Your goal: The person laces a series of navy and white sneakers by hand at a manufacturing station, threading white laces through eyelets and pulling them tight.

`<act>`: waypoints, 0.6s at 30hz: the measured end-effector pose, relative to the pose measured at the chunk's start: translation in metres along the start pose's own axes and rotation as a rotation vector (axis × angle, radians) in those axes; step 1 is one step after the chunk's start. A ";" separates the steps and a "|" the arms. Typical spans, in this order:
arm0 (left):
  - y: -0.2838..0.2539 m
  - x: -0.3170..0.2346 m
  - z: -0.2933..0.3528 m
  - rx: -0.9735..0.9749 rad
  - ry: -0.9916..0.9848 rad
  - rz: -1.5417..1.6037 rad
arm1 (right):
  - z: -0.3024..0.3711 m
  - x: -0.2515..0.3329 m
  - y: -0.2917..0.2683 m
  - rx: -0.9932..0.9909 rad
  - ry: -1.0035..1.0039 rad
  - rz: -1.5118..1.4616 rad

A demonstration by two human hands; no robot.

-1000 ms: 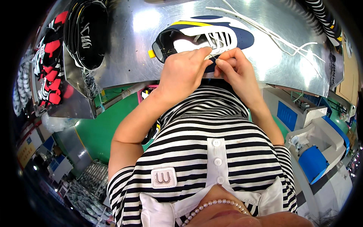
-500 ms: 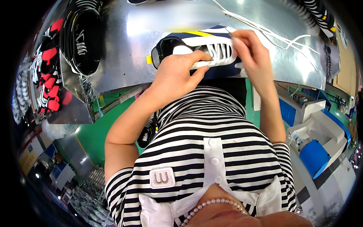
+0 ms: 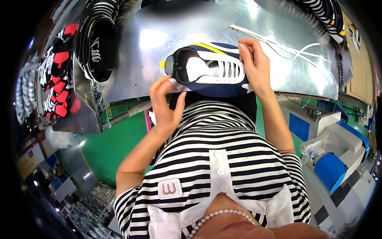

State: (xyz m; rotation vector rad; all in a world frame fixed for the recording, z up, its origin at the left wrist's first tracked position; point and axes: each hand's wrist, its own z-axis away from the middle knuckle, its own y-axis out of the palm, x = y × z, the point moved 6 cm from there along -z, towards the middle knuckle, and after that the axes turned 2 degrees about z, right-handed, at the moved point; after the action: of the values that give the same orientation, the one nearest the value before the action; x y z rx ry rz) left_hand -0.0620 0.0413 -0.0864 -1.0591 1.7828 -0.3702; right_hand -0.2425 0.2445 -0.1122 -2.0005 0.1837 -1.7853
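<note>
A navy, white and yellow shoe upper lies flat on the metal table, its toe to the right and its black-lined heel opening to the left. White lace strands cross its throat, and a white tongue shows inside. By the near side of the heel is my left hand, thumb and fingers apart with nothing between them; its fingertips are close to the collar, and I cannot tell if they touch. My right hand is at the toe end, its thumb and fingers pinching a thin pointed metal tool whose tip sticks out past the fingers.
Loose white laces lie on the table beyond my right hand. Nested black shoe uppers stand at the left, with red, black and white ones further out. More striped uppers are stacked at the far right.
My left hand has let go of the lace area and drawn back toward the heel, opening. My right hand has shifted slightly left and down, still pinching the thin tool.
</note>
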 end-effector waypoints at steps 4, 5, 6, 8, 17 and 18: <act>0.031 0.018 0.020 -0.038 -0.911 1.061 | -0.003 0.005 0.014 0.070 -0.051 0.043; 0.037 0.021 0.020 0.025 -0.999 1.179 | -0.005 0.008 0.017 0.109 -0.049 0.104; 0.042 0.025 0.019 0.093 -1.078 1.326 | -0.007 0.011 0.019 0.142 -0.046 0.164; 0.046 0.026 0.020 0.183 -1.150 1.763 | -0.014 0.010 0.023 0.174 0.004 -0.100; -0.066 -0.028 -0.074 -0.103 -0.424 0.827 | -0.035 0.018 0.045 0.192 -0.006 -0.302; -0.073 -0.024 -0.075 -0.114 -0.393 0.614 | -0.044 0.013 0.036 0.095 -0.036 -0.297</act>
State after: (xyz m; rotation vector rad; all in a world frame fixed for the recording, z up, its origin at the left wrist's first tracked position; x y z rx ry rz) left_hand -0.0877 0.0025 0.0108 -0.5596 1.6764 0.3002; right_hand -0.2758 0.1967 -0.1132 -2.0752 -0.2180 -1.8909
